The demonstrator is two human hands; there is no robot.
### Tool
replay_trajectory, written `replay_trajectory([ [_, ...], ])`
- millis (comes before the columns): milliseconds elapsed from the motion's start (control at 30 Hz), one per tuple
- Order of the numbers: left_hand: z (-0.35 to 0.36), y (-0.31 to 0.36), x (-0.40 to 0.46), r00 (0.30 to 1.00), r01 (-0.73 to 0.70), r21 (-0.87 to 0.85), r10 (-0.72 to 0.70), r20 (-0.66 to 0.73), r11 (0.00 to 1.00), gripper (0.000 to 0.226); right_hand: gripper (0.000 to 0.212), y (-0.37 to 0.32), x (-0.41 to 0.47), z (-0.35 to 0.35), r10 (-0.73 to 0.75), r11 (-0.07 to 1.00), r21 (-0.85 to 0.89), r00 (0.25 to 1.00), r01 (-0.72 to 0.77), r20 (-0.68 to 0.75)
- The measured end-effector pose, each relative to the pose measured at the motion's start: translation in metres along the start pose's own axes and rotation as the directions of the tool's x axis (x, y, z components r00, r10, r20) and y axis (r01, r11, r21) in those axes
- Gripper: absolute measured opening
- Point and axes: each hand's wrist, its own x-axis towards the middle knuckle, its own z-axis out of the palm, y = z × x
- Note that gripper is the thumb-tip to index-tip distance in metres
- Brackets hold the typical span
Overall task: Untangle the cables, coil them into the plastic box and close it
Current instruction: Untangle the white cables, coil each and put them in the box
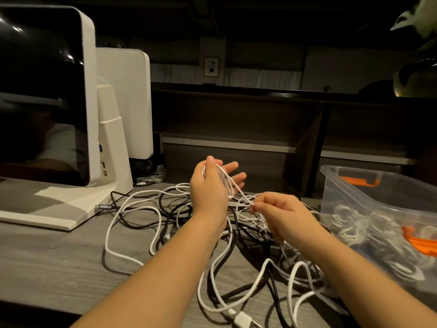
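head view shows the job partly done: some coiled cables already lie in the plastic box at the worktop's right edge. the left hand holds white loops under its thumb, the right hand pinches the strand. a tangled pile remains mid-worktop, and the box stays unclosed.

Matt wood-grain desk, clear plastic box, glossy black screen.
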Motion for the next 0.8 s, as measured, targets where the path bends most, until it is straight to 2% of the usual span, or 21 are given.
replay_trajectory([
  [200, 0.002, 0.004, -0.005, 0.978, 0.209, -0.217, -0.202, 0.055, 0.954, 0.028, 0.028, -0.003, -0.002, 0.006, -0.010, 0.982, -0.186, 0.999, 0.019, 0.047],
  [467, -0.005, 0.012, 0.006, 0.960, 0.276, -0.400, -0.271, 0.070, 0.874, 0.028, 0.040, -0.005, -0.006, 0.005, -0.004, 0.982, -0.187, 0.986, 0.035, 0.166],
  [533, -0.008, 0.014, 0.010, 0.956, 0.288, -0.400, -0.287, 0.063, 0.870, 0.030, 0.043, -0.006, -0.005, 0.004, -0.022, 0.974, -0.222, 0.992, 0.049, 0.125],
  [600, -0.010, 0.015, 0.014, 0.956, 0.282, -0.394, -0.293, 0.033, 0.875, 0.030, 0.042, -0.006, -0.006, -0.001, -0.089, 0.975, -0.205, 0.996, 0.085, -0.012],
  [667, -0.013, 0.015, 0.018, 0.955, 0.272, -0.394, -0.297, -0.004, 0.878, 0.027, 0.035, -0.005, -0.004, -0.007, -0.133, 0.991, -0.049, 0.979, 0.127, -0.155],
  [733, -0.014, 0.015, 0.020, 0.953, 0.269, -0.386, -0.301, -0.024, 0.882, 0.024, 0.031, -0.005, -0.003, -0.012, -0.118, 0.983, 0.112, 0.970, 0.144, -0.210],
  [800, -0.015, 0.013, 0.021, 0.954, 0.265, -0.370, -0.297, -0.032, 0.890, 0.021, 0.026, -0.002, -0.003, -0.013, -0.129, 0.989, 0.046, 0.967, 0.142, -0.222],
])
